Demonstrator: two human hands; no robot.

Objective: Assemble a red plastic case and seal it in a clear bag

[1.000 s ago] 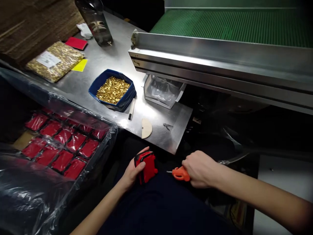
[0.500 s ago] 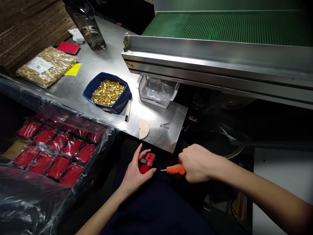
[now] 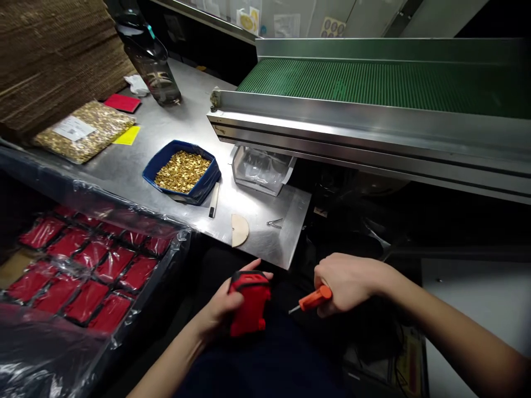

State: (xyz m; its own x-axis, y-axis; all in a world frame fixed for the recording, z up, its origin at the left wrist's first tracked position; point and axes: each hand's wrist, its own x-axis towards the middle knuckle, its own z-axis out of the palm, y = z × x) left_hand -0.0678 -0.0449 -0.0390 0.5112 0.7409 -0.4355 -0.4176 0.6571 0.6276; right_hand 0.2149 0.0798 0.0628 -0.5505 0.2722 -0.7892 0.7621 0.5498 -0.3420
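A single red case (image 3: 249, 303) sits low over the person's lap just off the bench (image 3: 166, 132) edge, the left hand (image 3: 222, 307) closed around it, while the right hand (image 3: 348, 282) grips one orange-handled screwdriver (image 3: 313, 299) whose tip points at the case without touching it. The work on this piece looks unfinished. On the bench stand one blue tray of gold bits (image 3: 182, 171) and one sealed bag of them (image 3: 81, 131); beside it a plastic-lined crate (image 3: 78, 265) holds over a dozen red pieces.

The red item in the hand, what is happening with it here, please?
A person holds a small red case in the left hand over their lap, and an orange-handled screwdriver in the right hand, tip pointed toward the case but apart from it. On the metal table stands a blue tray of small gold parts.
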